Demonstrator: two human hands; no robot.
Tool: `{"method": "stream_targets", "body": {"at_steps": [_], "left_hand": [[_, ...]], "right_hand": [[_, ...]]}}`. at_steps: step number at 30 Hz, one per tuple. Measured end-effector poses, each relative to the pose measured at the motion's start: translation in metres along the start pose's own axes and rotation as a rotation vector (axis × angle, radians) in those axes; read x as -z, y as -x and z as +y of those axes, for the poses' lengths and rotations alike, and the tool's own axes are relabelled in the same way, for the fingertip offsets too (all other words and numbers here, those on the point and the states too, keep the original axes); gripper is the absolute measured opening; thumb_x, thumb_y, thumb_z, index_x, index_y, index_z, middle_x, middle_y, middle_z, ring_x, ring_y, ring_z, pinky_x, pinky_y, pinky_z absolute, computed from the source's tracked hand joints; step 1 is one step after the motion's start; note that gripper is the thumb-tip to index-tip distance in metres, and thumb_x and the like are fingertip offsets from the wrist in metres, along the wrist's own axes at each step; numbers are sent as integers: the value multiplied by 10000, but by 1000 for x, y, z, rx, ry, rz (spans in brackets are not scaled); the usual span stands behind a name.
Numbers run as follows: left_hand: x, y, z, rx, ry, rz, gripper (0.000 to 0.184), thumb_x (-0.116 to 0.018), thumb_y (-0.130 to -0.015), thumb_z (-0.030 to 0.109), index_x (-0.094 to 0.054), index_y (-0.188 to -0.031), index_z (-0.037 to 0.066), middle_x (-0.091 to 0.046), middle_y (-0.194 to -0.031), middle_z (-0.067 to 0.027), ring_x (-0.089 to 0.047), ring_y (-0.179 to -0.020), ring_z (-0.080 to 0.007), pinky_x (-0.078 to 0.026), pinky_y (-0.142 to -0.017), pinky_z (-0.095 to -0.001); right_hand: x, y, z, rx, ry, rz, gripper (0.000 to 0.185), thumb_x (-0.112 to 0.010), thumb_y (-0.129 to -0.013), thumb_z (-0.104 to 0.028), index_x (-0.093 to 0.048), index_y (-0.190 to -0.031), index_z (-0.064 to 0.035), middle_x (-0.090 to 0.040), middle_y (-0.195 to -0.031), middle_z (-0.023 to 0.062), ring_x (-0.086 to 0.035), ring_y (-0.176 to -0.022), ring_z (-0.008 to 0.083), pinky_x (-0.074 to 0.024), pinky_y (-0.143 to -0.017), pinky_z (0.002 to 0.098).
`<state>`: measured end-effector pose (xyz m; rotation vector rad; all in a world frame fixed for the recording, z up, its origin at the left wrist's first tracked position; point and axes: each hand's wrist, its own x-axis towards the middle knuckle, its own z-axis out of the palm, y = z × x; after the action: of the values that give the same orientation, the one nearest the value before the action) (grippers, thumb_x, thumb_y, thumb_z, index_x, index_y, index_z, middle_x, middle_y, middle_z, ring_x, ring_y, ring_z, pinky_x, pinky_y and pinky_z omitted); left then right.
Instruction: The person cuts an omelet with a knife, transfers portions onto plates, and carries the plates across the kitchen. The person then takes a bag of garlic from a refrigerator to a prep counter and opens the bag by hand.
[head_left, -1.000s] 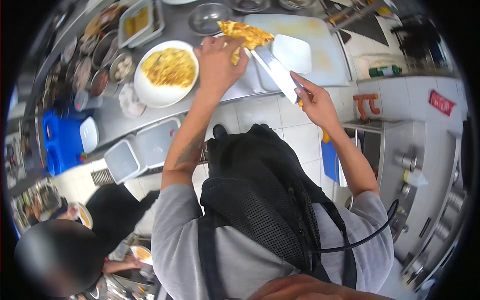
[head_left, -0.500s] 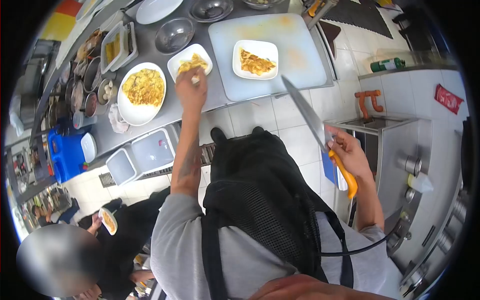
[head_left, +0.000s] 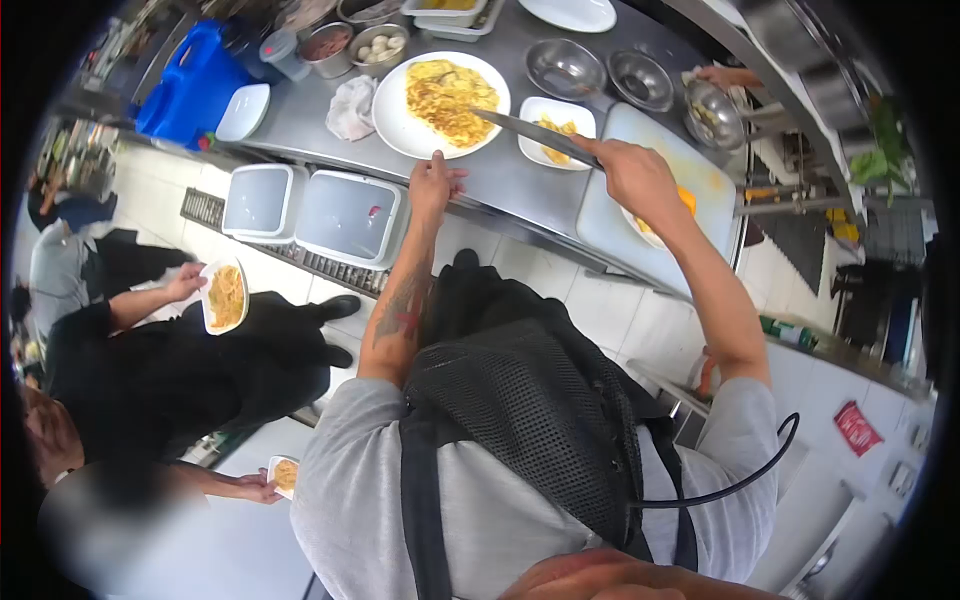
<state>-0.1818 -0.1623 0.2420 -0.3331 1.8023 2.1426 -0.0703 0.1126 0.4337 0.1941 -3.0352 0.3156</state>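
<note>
My right hand (head_left: 640,180) grips a chef's knife (head_left: 540,132) by its orange handle. The blade points left over the small square dish, and its tip is at the right side of an omelette (head_left: 450,95) on a large white plate (head_left: 393,122). At the plate's near rim is my left hand (head_left: 436,188), fingers apart, one fingertip at the rim. Some omelette pieces lie in the square white dish (head_left: 532,112). Beneath my right wrist, a second white dish (head_left: 645,230) on the white cutting board (head_left: 610,205) is mostly hidden.
Steel bowls (head_left: 565,70) and a crumpled white cloth (head_left: 352,108) stand on the steel counter (head_left: 490,195). Two lidded bins (head_left: 345,215) are below. At left, another person's hands hold a plate of food (head_left: 228,297) and a small dish (head_left: 285,476). Another hand (head_left: 730,77) is at a bowl, back right.
My view has turned left. The knife has swung from the right side over to the omelette plate. My left hand has left the square dish for that plate's near rim.
</note>
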Motion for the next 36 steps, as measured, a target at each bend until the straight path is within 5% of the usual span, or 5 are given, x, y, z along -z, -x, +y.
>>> {"method": "stream_targets", "body": {"at_steps": [8,10,14,19,36], "left_hand": [[37,-19,13,149,210,-1,270,-410,-998,169,-426,-1160,-47,-682,-915,-239,-682,-608,-254,-546,-493,-313],[18,-14,17,-47,59,52,348,-461,-997,122,-369,-1296,-29,-683,-966,-251,-701,-730,-300,-603,-630,-353],[46,-45,30,-4,133,125,419,-497,-976,125,-393,-1328,-77,-692,-936,-238,-715,-662,-286,-585,-528,-328],[86,-57,54,-2,-317,207,469,-515,-1007,185,-430,-1406,-46,-689,-995,-230,-718,-690,-268,-624,-595,-338],[52,-33,24,-41,219,183,451,-431,-1038,102,-339,-1430,-100,-648,-1109,-274,-720,-881,-343,-643,-743,-395]], "right_hand": [[-2,-83,-2,281,196,-136,571,-521,-827,-44,-589,-1348,-267,-680,-880,125,-668,-823,325,-536,-692,452],[-3,-93,0,255,135,-183,540,-522,-855,-48,-585,-1344,-270,-695,-977,131,-664,-876,354,-537,-727,463],[-3,-106,4,318,91,-210,534,-532,-858,-57,-584,-1346,-270,-693,-987,137,-664,-870,358,-534,-744,470],[-1,-109,-10,247,80,-301,514,-553,-870,-90,-575,-1362,-237,-698,-967,170,-664,-874,375,-526,-764,492],[-71,-94,-93,22,-248,-437,452,-531,-891,-98,-596,-1338,-109,-668,-1025,288,-634,-1004,432,-477,-929,493]]}}
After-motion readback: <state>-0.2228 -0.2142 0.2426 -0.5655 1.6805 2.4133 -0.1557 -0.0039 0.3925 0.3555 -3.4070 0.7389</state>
